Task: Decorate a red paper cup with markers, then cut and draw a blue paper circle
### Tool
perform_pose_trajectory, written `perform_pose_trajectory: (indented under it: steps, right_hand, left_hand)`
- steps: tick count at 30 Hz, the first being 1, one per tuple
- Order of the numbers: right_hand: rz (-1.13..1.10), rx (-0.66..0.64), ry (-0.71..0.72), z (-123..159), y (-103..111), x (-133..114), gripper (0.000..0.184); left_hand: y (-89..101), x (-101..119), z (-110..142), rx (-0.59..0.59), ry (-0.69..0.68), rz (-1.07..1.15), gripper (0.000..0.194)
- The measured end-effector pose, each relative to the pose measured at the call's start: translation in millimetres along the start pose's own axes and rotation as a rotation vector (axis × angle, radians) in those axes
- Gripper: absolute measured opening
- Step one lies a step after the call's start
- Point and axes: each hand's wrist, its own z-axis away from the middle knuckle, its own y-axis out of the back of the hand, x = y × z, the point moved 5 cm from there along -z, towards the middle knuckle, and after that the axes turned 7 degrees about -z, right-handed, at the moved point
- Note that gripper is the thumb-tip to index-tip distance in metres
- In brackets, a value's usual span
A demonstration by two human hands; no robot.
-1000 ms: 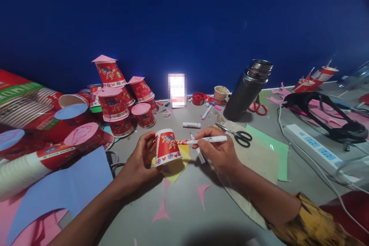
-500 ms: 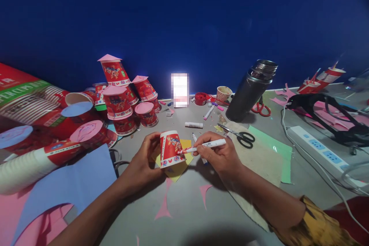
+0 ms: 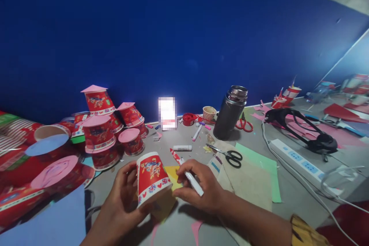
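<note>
My left hand (image 3: 122,196) grips an upside-down red paper cup (image 3: 152,173) with a printed figure and a floral border round its rim. In my right hand (image 3: 198,184) is a white marker (image 3: 193,183), its red-stained tip end pointing up and away from me. The marker is apart from the cup, and my right fingertips are just right of the cup's lower rim. Beneath the cup lies yellow paper (image 3: 170,200), partly hidden. A capped white marker (image 3: 182,148) rests on the table beyond.
Decorated cups with pink paper tops (image 3: 99,132) are stacked at left. Black-handled scissors (image 3: 230,156) lie on a beige cloth (image 3: 250,180). A dark flask (image 3: 230,113) stands behind them. At right are a power strip (image 3: 300,161), cables and a black strap device (image 3: 305,127).
The marker has come away from the cup and now points away from me. The cup has been turned, showing its figure more fully. The view has shifted right and up.
</note>
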Motion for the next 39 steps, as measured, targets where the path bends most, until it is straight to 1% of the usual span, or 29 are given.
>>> perform_pose_trajectory:
  steps: [2, 4, 7, 10, 12, 15, 17, 19, 21, 23, 25, 27, 30, 34, 39]
  right_hand:
    - [0.059, 0.023, 0.102, 1, -1, -5, 0.022]
    - [0.117, 0.031, 0.185, 2, -2, -10, 0.017]
    - [0.158, 0.029, 0.250, 2, -2, -16, 0.017]
    - [0.187, 0.032, 0.300, 1, 1, -20, 0.017]
    - [0.261, 0.029, 0.365, 2, 1, -24, 0.018]
    - [0.404, 0.012, 0.427, 4, -2, -26, 0.018]
    - [0.462, -0.007, 0.437, 6, -5, -26, 0.015]
    - [0.470, -0.031, 0.434, 8, -8, -25, 0.013]
    - [0.424, -0.054, 0.422, 8, -8, -25, 0.013]
    - [0.349, -0.048, 0.423, 6, -4, -28, 0.015]
    - [0.267, -0.022, 0.448, 4, 3, -34, 0.020]
    - [0.189, 0.004, 0.460, 2, 11, -42, 0.024]
    - [0.096, 0.037, 0.402, -2, 18, -48, 0.022]
    - [0.073, 0.065, 0.336, -3, 15, -44, 0.016]
    - [0.081, 0.005, 0.342, -1, 10, -40, 0.012]
  left_hand:
    - [-3.2, -4, 1, 0.009, -0.016, 0.015, 0.093]
    - [-6.4, -6, 2, 0.017, -0.021, 0.026, 0.093]
    - [-10.7, -4, 4, -0.007, 0.005, 0.021, 0.095]
    - [-13.3, 4, 5, -0.070, -0.005, 0.005, 0.093]
    - [-12.5, 10, 5, -0.097, -0.044, 0.034, 0.096]
    - [-8.0, 16, 5, -0.093, -0.082, -0.008, 0.097]
    - [-5.6, 19, 5, -0.090, -0.086, -0.087, 0.097]
    - [-4.7, 23, 5, -0.094, -0.101, -0.187, 0.094]
    - [-4.7, 26, 5, -0.096, -0.140, -0.294, 0.090]
    - [-4.6, 28, 4, -0.089, -0.186, -0.361, 0.087]
    - [-4.5, 28, 2, -0.087, -0.210, -0.371, 0.084]
    - [-4.5, 25, 1, -0.093, -0.199, -0.347, 0.079]
    - [-5.5, 20, 1, -0.118, -0.133, -0.297, 0.077]
    - [-6.9, 17, 2, -0.143, -0.087, -0.284, 0.078]
    - [-6.0, 16, 3, -0.120, -0.100, -0.293, 0.078]
